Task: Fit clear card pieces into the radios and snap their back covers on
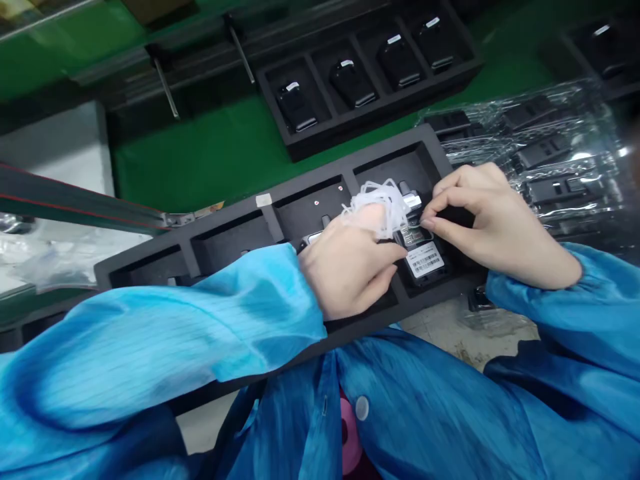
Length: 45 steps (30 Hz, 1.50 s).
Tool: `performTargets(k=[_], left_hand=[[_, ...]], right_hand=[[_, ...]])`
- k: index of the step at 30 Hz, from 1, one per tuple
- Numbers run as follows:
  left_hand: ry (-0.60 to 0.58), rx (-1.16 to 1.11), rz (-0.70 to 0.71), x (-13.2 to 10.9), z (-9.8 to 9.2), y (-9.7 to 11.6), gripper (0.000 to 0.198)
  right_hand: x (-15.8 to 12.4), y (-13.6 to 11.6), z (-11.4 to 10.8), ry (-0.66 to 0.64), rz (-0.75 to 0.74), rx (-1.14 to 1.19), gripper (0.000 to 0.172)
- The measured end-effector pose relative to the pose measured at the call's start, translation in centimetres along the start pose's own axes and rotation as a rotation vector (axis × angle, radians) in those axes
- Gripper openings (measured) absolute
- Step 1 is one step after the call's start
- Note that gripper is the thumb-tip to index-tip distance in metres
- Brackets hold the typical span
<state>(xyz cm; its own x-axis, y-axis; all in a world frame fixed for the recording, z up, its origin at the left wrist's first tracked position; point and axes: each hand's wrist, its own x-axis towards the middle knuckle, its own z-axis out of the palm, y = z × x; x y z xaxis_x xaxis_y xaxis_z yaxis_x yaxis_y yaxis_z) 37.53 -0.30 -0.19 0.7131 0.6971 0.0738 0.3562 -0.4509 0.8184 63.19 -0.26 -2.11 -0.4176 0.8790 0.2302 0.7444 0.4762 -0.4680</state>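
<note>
A black handheld device (432, 275) with a white barcode label lies in the right-end compartment of a black foam tray (227, 223). My left hand (350, 267) is closed around a bunch of thin, translucent white loops (376, 200), its thumb touching or close to the device's left edge. Over the device's upper right side, my right hand (483, 217) is closed in a pinch of thumb and forefinger; whatever sits between the fingertips is too small to name. Another device (313, 238) in the neighbouring compartment is mostly hidden by my left hand.
Behind, a second black tray (345, 113) holds several devices on the green surface (200, 160). Clear plastic packaging (565, 150) with black parts lies at the right. A metal-edged frame (80, 200) crosses the left side, and two metal rods (165, 87) stick out at the back.
</note>
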Motion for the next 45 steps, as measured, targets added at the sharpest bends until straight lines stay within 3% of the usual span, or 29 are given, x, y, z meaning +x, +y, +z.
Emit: performTargets(k=[3, 5, 10, 13, 25, 29, 31, 36, 41, 45], left_hand=[[-0.116, 0.551, 0.189, 0.2, 0.5, -0.2, 0.038], [-0.127, 0.683, 0.251, 0.2, 0.6, -0.4, 0.041], [-0.116, 0.756, 0.32, 0.4, 0.7, -0.8, 0.043], [-0.125, 0.775, 0.309, 0.4, 0.8, -0.7, 0.042], [-0.128, 0.809, 0.314, 0.2, 1.1, -1.0, 0.04], [-0.135, 0.779, 0.318, 0.2, 0.8, -1.0, 0.043], [-0.147, 0.771, 0.305, 0.3, 0.7, -0.8, 0.041], [-0.192, 0.732, 0.237, 0.7, 0.5, -0.3, 0.036], [-0.107, 0.278, 0.179, -0.2, -1.1, 0.3, 0.039], [-0.061, -0.093, 0.013, -2.2, -2.8, 1.1, 0.049]], right_hand=[[0.2, -0.2, -0.4, -0.031, 0.016, 0.028, 0.012], [0.4, -0.3, -0.9, -0.055, 0.014, 0.059, 0.013], [0.5, 0.0, -1.4, -0.104, -0.026, 0.172, 0.016], [0.7, 0.2, -1.0, -0.099, -0.01, 0.109, 0.016], [0.2, 0.5, -0.3, 0.078, -0.142, -0.134, 0.008], [-1.7, 0.3, -1.1, 0.111, -0.249, -0.233, 0.012], [-2.8, 0.2, -1.3, 0.067, -0.279, -0.273, 0.016], [-4.3, 0.0, -1.1, 0.014, -0.261, -0.326, 0.021], [-3.8, 0.3, -0.5, 0.021, -0.174, -0.372, 0.032], [-3.1, -0.5, -0.7, -0.003, -0.143, -0.338, 0.028]])
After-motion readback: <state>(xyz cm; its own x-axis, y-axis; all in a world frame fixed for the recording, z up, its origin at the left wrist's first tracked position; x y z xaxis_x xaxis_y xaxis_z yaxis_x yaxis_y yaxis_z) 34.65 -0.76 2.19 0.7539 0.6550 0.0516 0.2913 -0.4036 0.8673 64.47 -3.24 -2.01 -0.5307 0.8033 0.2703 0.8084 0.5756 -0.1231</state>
